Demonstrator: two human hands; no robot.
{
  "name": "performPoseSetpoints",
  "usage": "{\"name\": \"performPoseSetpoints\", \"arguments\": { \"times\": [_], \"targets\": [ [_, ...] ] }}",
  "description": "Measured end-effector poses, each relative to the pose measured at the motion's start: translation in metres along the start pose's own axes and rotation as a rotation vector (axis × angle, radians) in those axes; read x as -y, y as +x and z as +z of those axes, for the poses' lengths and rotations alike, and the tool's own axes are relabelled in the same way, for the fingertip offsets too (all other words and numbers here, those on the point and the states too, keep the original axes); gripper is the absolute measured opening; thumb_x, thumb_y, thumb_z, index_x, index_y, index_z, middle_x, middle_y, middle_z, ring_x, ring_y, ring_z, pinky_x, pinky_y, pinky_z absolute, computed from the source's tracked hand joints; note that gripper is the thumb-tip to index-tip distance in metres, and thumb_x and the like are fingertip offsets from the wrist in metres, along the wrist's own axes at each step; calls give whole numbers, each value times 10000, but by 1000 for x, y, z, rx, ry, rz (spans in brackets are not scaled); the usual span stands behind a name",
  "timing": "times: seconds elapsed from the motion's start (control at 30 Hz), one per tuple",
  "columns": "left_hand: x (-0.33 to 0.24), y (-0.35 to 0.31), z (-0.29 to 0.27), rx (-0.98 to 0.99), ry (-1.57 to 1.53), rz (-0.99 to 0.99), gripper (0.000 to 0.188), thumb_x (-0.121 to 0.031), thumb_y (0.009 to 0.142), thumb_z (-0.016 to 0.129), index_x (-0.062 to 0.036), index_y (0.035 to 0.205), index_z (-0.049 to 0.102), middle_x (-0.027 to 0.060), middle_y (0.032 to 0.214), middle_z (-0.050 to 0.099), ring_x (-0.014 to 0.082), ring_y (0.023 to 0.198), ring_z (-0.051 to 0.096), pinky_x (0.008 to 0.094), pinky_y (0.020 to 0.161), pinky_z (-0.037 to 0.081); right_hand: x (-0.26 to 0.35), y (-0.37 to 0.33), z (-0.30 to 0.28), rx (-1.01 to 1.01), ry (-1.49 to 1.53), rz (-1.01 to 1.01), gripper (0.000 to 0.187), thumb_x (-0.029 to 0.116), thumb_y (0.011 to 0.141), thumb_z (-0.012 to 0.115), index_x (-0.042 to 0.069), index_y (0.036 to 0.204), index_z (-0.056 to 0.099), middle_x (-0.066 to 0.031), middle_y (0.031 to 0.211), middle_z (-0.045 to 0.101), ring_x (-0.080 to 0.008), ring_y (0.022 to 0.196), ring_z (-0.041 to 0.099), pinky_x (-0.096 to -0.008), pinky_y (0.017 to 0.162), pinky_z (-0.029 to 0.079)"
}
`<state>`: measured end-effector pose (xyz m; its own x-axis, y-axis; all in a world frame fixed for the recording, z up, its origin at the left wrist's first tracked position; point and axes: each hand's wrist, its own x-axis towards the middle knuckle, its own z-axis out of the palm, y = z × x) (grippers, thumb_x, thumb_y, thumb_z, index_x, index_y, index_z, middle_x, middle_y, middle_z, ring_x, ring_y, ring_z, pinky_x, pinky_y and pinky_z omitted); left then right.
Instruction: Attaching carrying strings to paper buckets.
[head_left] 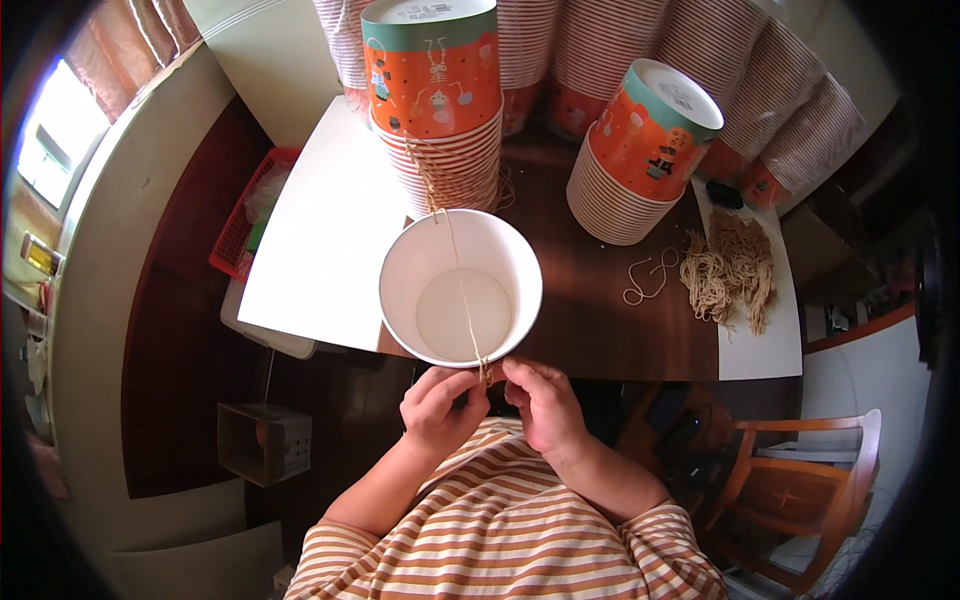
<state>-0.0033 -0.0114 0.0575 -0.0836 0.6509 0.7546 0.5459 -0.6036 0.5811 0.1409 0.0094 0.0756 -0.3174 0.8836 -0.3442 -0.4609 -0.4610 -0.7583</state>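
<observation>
A white-lined paper bucket (395, 290) stands upright at the table's near edge, its mouth facing up. A thin tan cord (486, 370) crosses the mouth from the far rim to the near rim, where it hangs in a small twisted bunch. My left hand (440, 410) has its fingers closed at that bunch, against the near rim. On the other side, my right hand (545, 402) pinches at the same bunch, its fingertips touching the rim. The fingers partly hide the cord's end. Behind the bucket, more cord (430, 170) drapes down a tall stack of nested orange buckets (435, 90).
A shorter bucket stack (640, 150) stands to the right. Loose tan cords (730, 270) lie in a heap at the table's right, with one strand (650, 280) nearby. Wrapped bucket stacks (610, 50) line the back. A wooden chair (800, 490) and a cardboard box (265, 443) are below.
</observation>
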Motion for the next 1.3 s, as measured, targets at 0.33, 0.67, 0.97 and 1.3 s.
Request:
{"name": "performPoseSetpoints", "arguments": {
  "times": [0.33,0.67,0.97,1.3],
  "targets": [
    [4,-17,-1,62,-315,-311,193,107,698,656,18,865,615,114,828,664,188,755,656,267,671,526,-3,9,-2,141,-23,-41,177,120,870,599,9,982,679,-55,893,675,-131,852,604,-277,823,470],
    [4,-17,-1,23,-349,-390,162,127,706,630,26,832,620,97,800,665,172,754,652,263,678,522,4,11,0,175,-73,-37,211,130,832,642,1,995,679,-57,927,689,-121,868,616,-261,815,479],
    [4,-16,-2,-44,-427,-514,118,128,751,614,31,819,606,93,793,661,159,747,642,250,645,504,-6,19,-7,106,-24,-94,120,63,854,625,10,959,654,-57,925,669,-115,831,613,-274,785,498],
    [1,-17,1,-91,-566,-605,54,107,830,583,57,848,585,87,868,625,125,734,644,212,649,506,2,12,-4,-35,-818,-616,85,9,813,641,7,897,625,-12,851,606,-95,781,597,-221,685,482]
  ]
}}
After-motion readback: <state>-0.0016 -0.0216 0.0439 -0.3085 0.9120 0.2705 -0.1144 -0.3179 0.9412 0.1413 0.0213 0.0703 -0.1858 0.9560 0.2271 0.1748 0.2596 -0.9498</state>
